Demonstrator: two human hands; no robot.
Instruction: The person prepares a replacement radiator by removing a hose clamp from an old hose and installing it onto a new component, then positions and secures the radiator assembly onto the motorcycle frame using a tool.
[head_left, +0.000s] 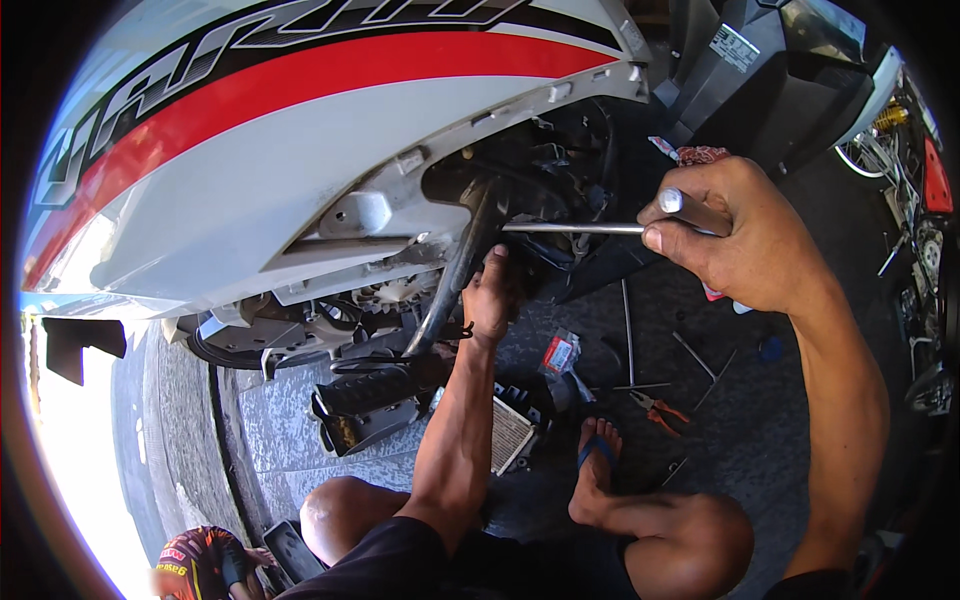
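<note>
My right hand is closed around the grip of a T-handle wrench. The wrench's long metal shaft runs level to the left, and its tip ends beside a dark frame tube of the scooter. Below that tip, my left hand reaches up into the scooter's open underside. Its thumb points upward next to the tube, while the other fingers are hidden. Cables and dark parts fill the opening around the shaft. The scooter's side panel is white with a red stripe.
Orange-handled pliers, metal T-bars and a small plastic packet lie on the floor. A removed part with a pleated filter sits near my foot. Dark plastic panels stand at upper right. Another person is at lower left.
</note>
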